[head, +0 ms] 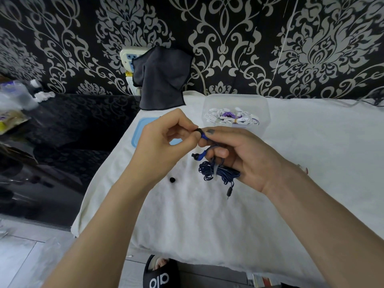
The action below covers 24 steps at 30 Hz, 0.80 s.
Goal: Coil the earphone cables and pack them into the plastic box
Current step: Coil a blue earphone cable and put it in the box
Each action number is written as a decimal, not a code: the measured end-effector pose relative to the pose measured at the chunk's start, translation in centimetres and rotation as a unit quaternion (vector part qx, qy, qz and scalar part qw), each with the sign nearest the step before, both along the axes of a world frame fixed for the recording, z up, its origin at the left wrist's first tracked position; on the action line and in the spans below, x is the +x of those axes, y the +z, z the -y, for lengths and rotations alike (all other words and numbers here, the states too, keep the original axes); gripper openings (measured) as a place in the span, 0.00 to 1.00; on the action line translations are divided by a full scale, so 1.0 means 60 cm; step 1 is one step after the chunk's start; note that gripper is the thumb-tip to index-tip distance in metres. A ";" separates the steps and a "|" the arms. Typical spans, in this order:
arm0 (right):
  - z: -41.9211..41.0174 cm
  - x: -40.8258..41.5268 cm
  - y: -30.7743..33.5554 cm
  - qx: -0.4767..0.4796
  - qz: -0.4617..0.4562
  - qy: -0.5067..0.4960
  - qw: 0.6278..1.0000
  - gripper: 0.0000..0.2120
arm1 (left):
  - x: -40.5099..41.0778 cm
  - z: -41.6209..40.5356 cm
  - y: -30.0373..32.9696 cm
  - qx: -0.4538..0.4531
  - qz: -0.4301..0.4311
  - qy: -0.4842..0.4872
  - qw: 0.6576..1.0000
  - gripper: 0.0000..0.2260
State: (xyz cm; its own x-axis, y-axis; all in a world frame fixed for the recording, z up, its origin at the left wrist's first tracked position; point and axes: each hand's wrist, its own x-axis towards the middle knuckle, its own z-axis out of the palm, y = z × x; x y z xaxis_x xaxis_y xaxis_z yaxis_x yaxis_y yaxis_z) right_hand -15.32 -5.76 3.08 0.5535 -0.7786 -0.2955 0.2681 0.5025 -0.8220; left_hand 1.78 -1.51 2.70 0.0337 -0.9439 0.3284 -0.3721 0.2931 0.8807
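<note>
Both hands are working above the white cloth (207,215) covering the surface. The left hand (160,142) is pinching a small black ear tip (197,129) between thumb and fingertips, its grip closed on it at the end of one blue earbud (203,135). The right hand (245,159) is gripping the dark blue earphone cable (216,171), which is hanging as a loose coil under its fingers, the second earbud (197,156) and the plug (229,191) dangling free. Another black ear tip (172,179) is lying on the cloth. Behind the hands, the clear plastic box (209,104) is holding white and purple coiled earphones (228,117), with a blue lid (138,132) lying beside it.
</note>
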 end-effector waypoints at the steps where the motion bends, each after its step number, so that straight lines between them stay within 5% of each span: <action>1: -0.001 0.001 0.000 0.000 0.000 -0.003 1.000 0.06 | 0.000 0.000 -0.001 0.001 0.000 0.000 1.000 0.10; 24: -0.012 0.003 -0.006 0.000 -0.003 -0.015 1.000 0.07 | -0.007 -0.002 -0.012 0.005 0.001 -0.018 1.000 0.09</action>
State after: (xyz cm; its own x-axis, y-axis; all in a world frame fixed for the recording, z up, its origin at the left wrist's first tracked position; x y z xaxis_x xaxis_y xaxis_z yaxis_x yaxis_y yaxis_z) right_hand -15.15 -5.03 2.72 0.5289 -0.7946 -0.2979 0.2777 0.4938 -0.8240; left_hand 1.38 -1.41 2.00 -0.0016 -0.9477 0.3191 -0.3638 0.2978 0.8826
